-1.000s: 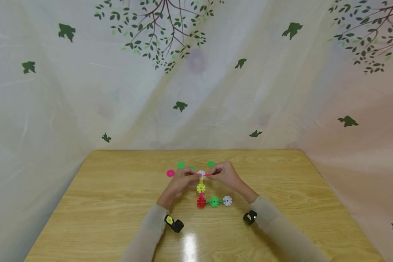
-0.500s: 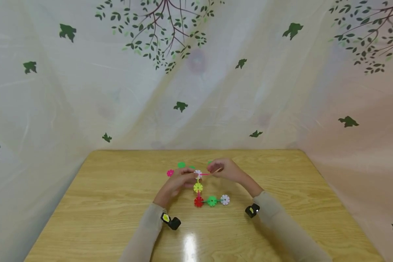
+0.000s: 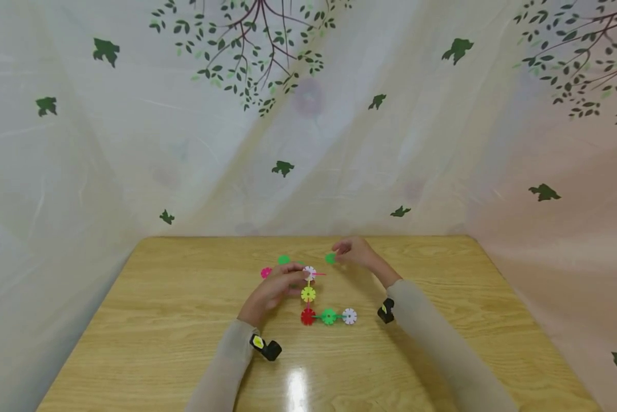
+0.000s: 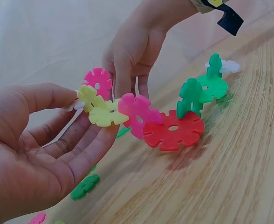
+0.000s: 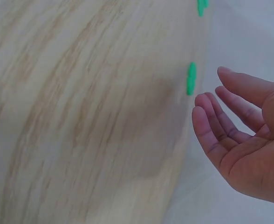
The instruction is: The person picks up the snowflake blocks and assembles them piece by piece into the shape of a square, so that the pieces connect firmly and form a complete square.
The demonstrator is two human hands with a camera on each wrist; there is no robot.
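Step in hand looks like lengthening a chain of slotted discs: left hand (image 3: 276, 289) is pinching the white disc (image 3: 310, 273) near one end, thumb against fingers; right hand (image 3: 357, 253) is hovering just beside a loose green disc (image 3: 330, 258), fingers apart, holding nothing. Next move probably calls for pinching that disc. Chain (image 4: 148, 116) is forming an L at mid-table (image 3: 159, 315), flower-shaped pieces interlocking crosswise in pink, yellow, red, green, white; can't tell whether it's touching wood.

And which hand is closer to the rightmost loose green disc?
The right hand: it hovers just right of the green disc. The left hand is farther off, to the disc's left, pinching a white piece.
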